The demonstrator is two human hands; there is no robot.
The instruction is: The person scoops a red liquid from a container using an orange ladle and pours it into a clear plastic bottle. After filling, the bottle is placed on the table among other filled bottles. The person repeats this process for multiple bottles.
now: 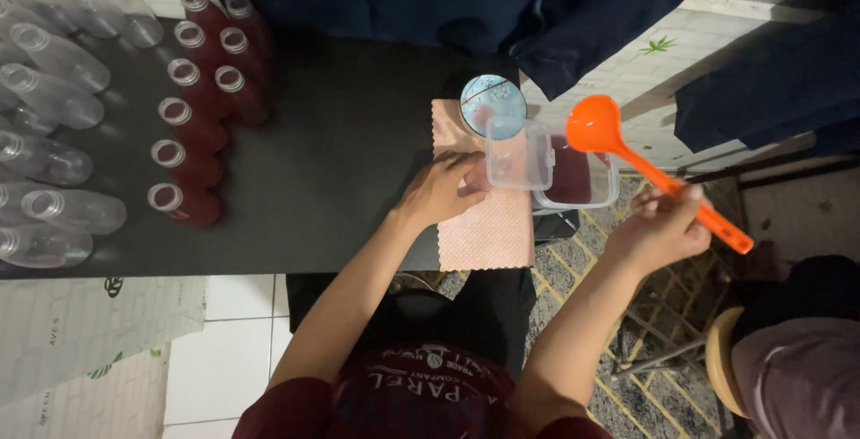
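Note:
My left hand (442, 190) rests on a pink cloth (484, 215) on the black table (331, 161) and grips a small bottle (484, 175) that stands under a blue funnel (493, 103). My right hand (661, 224) holds an orange ladle (618, 148) by its handle, the bowl raised above a clear plastic container (573, 175) of dark red liquid. The container sits at the table's right edge, beside the funnel.
Several filled red bottles (193, 125) without caps stand in rows at the left. Several empty clear bottles (54, 134) lie further left. Dark blue fabric (466, 0) hangs at the back. A person in a pink top (797, 376) sits at lower right.

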